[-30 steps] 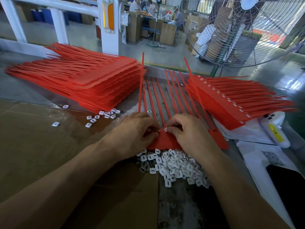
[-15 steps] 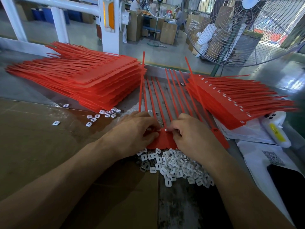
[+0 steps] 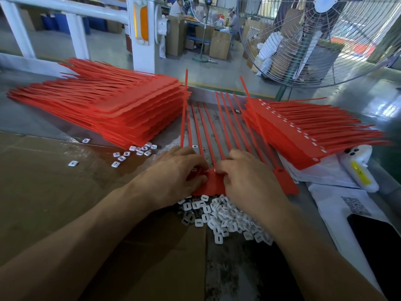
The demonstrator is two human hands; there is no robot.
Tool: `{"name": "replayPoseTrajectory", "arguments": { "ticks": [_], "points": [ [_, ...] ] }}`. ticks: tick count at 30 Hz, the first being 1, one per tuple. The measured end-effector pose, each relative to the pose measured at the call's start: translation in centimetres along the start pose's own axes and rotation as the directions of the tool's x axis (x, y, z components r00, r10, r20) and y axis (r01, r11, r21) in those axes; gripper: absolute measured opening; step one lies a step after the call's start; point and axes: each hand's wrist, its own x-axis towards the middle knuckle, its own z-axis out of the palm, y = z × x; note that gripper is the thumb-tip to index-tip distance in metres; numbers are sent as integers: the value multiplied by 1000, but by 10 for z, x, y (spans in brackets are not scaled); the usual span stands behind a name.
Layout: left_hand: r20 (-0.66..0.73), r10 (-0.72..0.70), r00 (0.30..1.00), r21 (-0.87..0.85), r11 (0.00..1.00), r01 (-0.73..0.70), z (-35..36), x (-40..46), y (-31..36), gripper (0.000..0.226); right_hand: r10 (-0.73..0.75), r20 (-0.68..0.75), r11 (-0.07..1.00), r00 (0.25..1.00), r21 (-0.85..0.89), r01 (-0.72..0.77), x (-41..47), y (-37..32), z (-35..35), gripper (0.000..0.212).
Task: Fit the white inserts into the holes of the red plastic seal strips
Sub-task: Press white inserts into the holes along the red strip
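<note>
The sheet (image 3: pixel 213 185) of red seal strips lies flat on the bench, its solid tab end toward the person and its long tails fanning away, which puts its row of holes right under the fingertips. The loose pile of inserts (image 3: pixel 223 216) sits just on the near side of the sheet, touching its edge, so a fresh piece is a short reach from the holes. Left of the sheet rises the big stack (image 3: pixel 112 105) with plain tabs, apparently still to be filled; right of the sheet the smaller stack (image 3: pixel 308 131) shows white dots along its tabs, so it looks like the done work. A few stray inserts (image 3: pixel 138 149) lie left of the sheet, at the foot of the big stack. The left hand (image 3: pixel 173 177) rests on the sheet's left part, fingers curled down and pinched near the hole row; a speck of white shows at its fingertips, probably an insert, though I cannot tell if it is gripped or already seated. The right hand (image 3: pixel 249 179) presses on the sheet's right part, fingers bent and nearly closed onto the red plastic (steadying it, I judge, rather than carrying anything).
</note>
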Motion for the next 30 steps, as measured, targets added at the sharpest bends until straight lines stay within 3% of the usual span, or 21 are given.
{"name": "replayPoseTrajectory", "arguments": {
  "ticks": [5, 11, 15, 19, 30],
  "points": [
    [-19, -2, 1000, -11, 1000, 2, 3, 1, -1, 30, -4, 39, 985, 999, 170, -3, -1, 16, -1, 25],
    [-15, -5, 1000, -35, 999, 4, 1, 0, -3, 30, -43, 154, 877, 987, 478, -36, -8, 30, -14, 11],
    [-24, -3, 1000, -47, 999, 2, 1, 0, -2, 29, -80, 240, 865, 968, 498, -52, -11, 36, -20, 5],
    [-16, -9, 1000, -41, 999, 8, 1, 1, -2, 30, -106, 300, 851, 948, 520, -69, -12, 36, -22, 16],
    [-6, -15, 1000, -44, 999, 15, 1, 1, -4, 29, -149, 371, 858, 917, 510, -67, -13, 41, -23, 13]
  ]
}}
